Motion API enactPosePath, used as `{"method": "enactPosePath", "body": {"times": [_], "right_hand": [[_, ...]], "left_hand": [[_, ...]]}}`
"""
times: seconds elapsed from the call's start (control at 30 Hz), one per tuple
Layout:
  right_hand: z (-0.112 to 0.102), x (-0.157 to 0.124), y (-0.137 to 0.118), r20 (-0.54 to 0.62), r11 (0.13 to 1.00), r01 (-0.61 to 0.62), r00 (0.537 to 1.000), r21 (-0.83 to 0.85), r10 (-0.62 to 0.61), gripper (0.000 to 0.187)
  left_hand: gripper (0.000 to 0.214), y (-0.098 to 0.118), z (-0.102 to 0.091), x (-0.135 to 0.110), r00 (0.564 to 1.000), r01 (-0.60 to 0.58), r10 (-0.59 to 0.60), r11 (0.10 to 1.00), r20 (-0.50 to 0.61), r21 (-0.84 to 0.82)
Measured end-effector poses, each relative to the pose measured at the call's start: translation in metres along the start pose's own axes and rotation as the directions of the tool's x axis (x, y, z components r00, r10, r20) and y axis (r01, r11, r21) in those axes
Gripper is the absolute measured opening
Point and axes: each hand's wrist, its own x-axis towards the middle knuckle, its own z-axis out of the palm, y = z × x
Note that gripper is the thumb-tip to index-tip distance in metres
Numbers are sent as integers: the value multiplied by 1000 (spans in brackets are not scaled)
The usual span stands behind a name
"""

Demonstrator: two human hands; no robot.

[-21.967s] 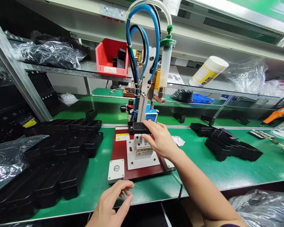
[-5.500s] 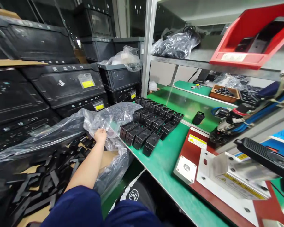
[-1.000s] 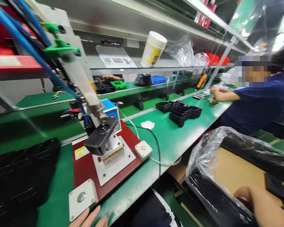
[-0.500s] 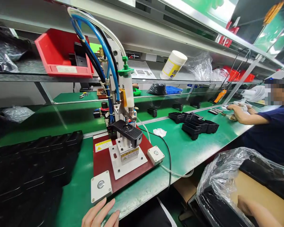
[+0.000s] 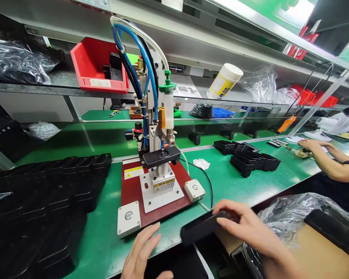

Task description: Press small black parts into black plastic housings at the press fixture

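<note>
My right hand is closed on a flat black plastic part, held just off the front edge of the green bench. My left hand rests open, fingers spread, on the bench edge in front of the white push button box. Behind it stands the dispensing machine on a red base plate. Another black part sits on the machine's white fixture block, under the syringe nozzle. A second white button box sits at the plate's right corner.
Rows of black plastic housings fill the bench's left side; another group lies at the right. A co-worker's hands work at the far right. A plastic-lined carton stands below right. A red bin and white canister sit on the shelf.
My right hand has come up out of the plastic-lined carton holding a black part and now is at the bench edge. The view has swung left to face the machine.
</note>
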Motion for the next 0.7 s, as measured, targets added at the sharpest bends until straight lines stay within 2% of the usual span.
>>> {"method": "enactPosePath", "body": {"times": [0.07,0.13,0.2,0.27,0.37,0.5,0.6,0.7], "right_hand": [[43,15,-8,103,953,-27,995,301,-5,43],[78,29,-5,222,844,-150,974,516,38,52],[104,37,2,301,749,-253,951,613,74,58],[118,40,8,326,702,-292,941,650,89,61],[122,39,10,359,681,-286,933,674,37,58],[114,37,5,377,697,-216,922,683,-84,46],[112,35,2,366,716,-179,924,675,-114,43],[112,34,0,350,724,-160,929,671,-119,40]], "left_hand": [[56,6,4,1,997,80,-81,991,-6,-104],[50,10,3,2,969,241,-247,957,-16,-161],[39,12,-3,4,892,443,-452,870,9,-217],[33,13,-11,7,794,589,-606,743,57,-317],[29,14,-19,15,689,667,-710,543,145,-510],[30,20,-18,24,565,682,-788,279,245,-676],[31,23,-17,26,511,678,-808,169,294,-715],[33,24,-17,28,464,692,-826,111,321,-713]]}}
